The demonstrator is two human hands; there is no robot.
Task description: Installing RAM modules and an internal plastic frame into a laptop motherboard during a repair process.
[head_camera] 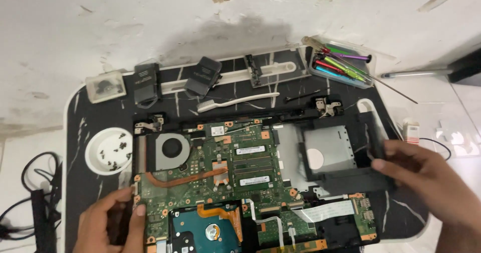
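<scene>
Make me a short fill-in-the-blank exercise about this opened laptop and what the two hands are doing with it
1. The left hand rests on the ______ edge of the green circuit board.
2. The right hand grips the black optical drive at the laptop's ______ side.
3. The small white round dish holds loose black ______.
4. A white ______ lies above the laptop, between it and the white plastic strip.

Missing words: left; right; screws; toothbrush
</scene>
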